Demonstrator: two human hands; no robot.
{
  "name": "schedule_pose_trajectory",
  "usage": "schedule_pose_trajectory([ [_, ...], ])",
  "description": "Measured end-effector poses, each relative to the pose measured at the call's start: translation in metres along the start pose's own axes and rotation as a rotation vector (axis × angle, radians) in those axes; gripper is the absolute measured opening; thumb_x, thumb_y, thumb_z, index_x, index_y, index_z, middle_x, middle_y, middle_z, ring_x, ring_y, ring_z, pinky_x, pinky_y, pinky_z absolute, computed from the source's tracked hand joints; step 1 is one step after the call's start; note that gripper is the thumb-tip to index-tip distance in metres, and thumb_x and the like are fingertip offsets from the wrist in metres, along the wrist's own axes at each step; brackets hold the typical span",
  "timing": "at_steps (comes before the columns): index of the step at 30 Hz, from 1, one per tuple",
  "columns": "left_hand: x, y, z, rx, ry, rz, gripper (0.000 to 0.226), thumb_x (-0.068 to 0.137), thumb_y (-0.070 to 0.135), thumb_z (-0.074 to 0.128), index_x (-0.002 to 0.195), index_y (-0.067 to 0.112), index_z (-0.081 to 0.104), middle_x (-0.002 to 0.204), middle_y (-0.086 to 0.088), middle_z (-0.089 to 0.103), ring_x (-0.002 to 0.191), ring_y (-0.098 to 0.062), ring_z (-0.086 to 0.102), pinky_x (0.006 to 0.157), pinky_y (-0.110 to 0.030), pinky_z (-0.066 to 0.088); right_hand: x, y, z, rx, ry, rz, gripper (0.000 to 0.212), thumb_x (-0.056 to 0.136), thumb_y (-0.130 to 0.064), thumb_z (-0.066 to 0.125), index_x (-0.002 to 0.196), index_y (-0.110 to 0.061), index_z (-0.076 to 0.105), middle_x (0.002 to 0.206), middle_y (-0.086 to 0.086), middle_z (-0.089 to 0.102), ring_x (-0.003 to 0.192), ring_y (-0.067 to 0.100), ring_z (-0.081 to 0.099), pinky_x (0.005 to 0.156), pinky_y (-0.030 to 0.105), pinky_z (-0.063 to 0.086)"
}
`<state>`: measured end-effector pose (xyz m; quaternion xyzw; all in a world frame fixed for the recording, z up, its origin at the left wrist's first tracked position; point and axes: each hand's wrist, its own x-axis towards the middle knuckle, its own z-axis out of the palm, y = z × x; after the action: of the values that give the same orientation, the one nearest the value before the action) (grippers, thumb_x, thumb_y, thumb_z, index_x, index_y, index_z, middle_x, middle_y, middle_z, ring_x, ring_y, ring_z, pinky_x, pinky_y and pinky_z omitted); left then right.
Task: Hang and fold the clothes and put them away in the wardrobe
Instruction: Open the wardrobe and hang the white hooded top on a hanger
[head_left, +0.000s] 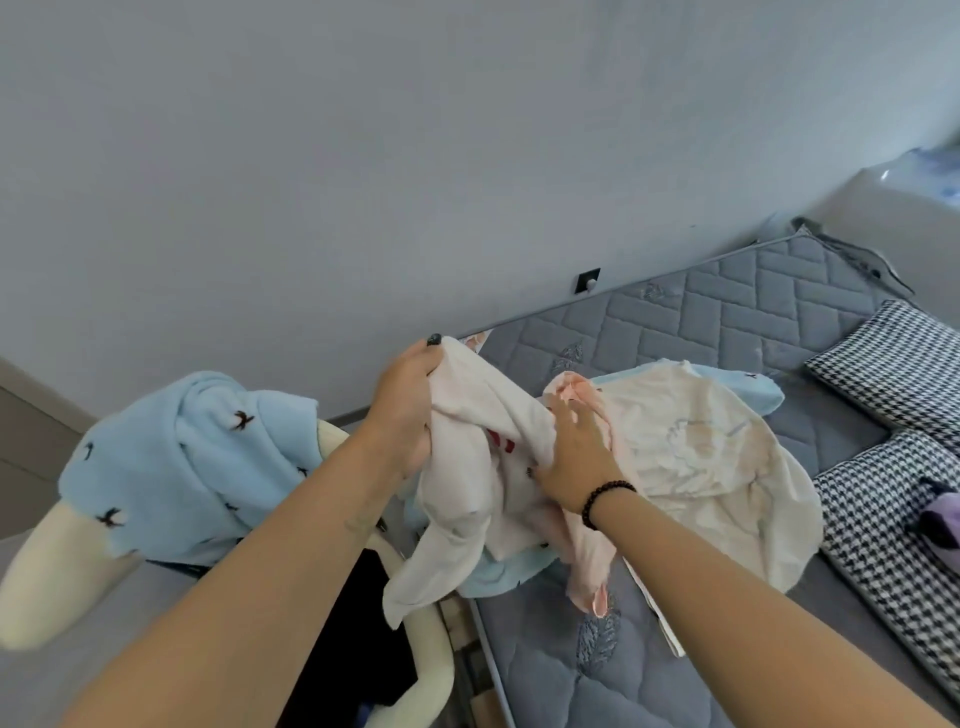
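1. Left hand is gripping a white garment w/ red print, fingers curled round a bunched top edge, lifting it over the mattress edge.
2. Right hand is lying on the same garment w/ fingers spread and fairly straight, pressing/smoothing, not pinching.
3. Cream top is lying crumpled on the mattress, just beside the right hand; pink piece and light-blue item are sitting under/around it, unfolded.
4. Blue bird-print garment is draping over a white chair, not yet hung.
5. Wardrobe and hangers aren't showing, so can't tell what's stored.
6. Judging: early stage, nothing looking folded; most sorting, folding, hanging and putting away is remaining.
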<state>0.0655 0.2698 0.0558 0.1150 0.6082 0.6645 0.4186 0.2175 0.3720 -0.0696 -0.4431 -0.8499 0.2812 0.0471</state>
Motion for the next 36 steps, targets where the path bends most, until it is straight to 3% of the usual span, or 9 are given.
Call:
schedule_pose_trajectory([
  [3,-0.010,0.002,-0.001,0.010,-0.050,0.007,0.028,0.100,0.016,0.043,0.081,0.016,0.062,0.072,0.000,0.069,0.070,-0.015,0.065,0.060,-0.025,0.051,0.002,-0.017,0.016,0.164,-0.095,-0.085,0.088,0.077,-0.036,0.069,0.148,-0.031,0.016,0.149,0.006,0.027,0.132,0.026,0.033,0.107,0.044,0.036],
  [5,-0.014,0.001,-0.004,0.003,-0.052,-0.004,0.027,0.099,0.018,0.045,0.078,0.016,0.062,0.076,-0.002,0.067,0.076,-0.018,0.063,0.067,-0.030,0.050,0.003,-0.020,0.026,0.242,-0.094,-0.123,0.065,0.080,-0.032,0.062,0.139,-0.037,0.036,0.134,0.001,0.049,0.120,0.022,0.047,0.100,0.039,0.041],
  [7,-0.014,-0.002,-0.010,-0.001,-0.056,-0.030,0.026,0.098,0.019,0.047,0.076,0.016,0.059,0.077,-0.004,0.063,0.076,-0.020,0.061,0.070,-0.032,0.047,0.000,-0.020,0.027,0.276,-0.044,-0.068,0.032,0.088,-0.015,0.051,0.117,-0.027,0.058,0.114,0.001,0.063,0.105,0.022,0.055,0.089,0.032,0.044],
  [12,-0.002,-0.024,-0.028,0.083,0.062,-0.115,0.020,0.097,0.022,0.047,0.092,0.012,0.063,0.091,-0.008,0.067,0.083,-0.022,0.061,0.070,-0.032,0.045,-0.005,-0.022,0.006,0.414,0.154,0.086,0.031,0.085,0.007,0.041,0.084,-0.017,0.060,0.080,-0.005,0.057,0.085,0.020,0.053,0.063,0.019,0.032],
  [19,0.019,-0.057,-0.033,0.319,0.100,-0.251,0.031,0.092,0.028,0.053,0.110,0.008,0.066,0.103,-0.013,0.071,0.093,-0.026,0.065,0.086,-0.038,0.050,0.017,-0.048,-0.058,0.569,0.386,0.040,0.035,0.084,0.004,0.041,0.093,-0.017,0.067,0.090,0.000,0.063,0.087,0.018,0.054,0.074,0.027,0.041],
  [25,0.030,-0.058,-0.008,0.005,-0.126,-0.440,0.071,0.089,0.069,0.040,0.115,0.008,0.065,0.111,-0.021,0.068,0.101,-0.034,0.063,0.096,-0.049,0.046,-0.007,-0.059,-0.047,0.638,0.168,-0.208,0.040,0.085,0.009,0.048,0.100,-0.022,0.069,0.093,-0.015,0.067,0.091,0.000,0.060,0.079,0.012,0.045],
  [30,0.042,-0.108,0.013,0.106,0.048,-0.541,0.036,0.077,0.018,0.058,0.109,0.003,0.068,0.098,-0.017,0.072,0.092,-0.034,0.068,0.088,-0.047,0.055,-0.021,-0.015,0.005,0.681,-0.027,-0.062,0.054,0.079,0.016,0.046,0.114,-0.022,0.061,0.117,-0.010,0.061,0.116,0.005,0.053,0.103,0.023,0.040],
  [33,0.054,-0.148,0.018,0.208,0.246,-0.522,0.013,0.087,0.006,0.050,0.093,0.001,0.060,0.093,-0.014,0.064,0.090,-0.030,0.061,0.088,-0.042,0.052,-0.031,0.018,0.030,0.706,-0.122,0.031,0.059,0.079,0.010,0.055,0.122,-0.030,0.050,0.127,-0.010,0.054,0.123,0.002,0.047,0.105,0.024,0.040],
  [36,0.069,-0.176,0.017,0.252,0.263,-0.506,0.027,0.095,0.009,0.045,0.114,-0.002,0.061,0.106,-0.017,0.063,0.097,-0.028,0.059,0.089,-0.038,0.051,-0.024,0.050,0.045,0.733,-0.131,0.163,0.062,0.080,0.005,0.059,0.123,-0.038,0.045,0.133,-0.015,0.047,0.127,0.002,0.042,0.101,0.021,0.039],
])
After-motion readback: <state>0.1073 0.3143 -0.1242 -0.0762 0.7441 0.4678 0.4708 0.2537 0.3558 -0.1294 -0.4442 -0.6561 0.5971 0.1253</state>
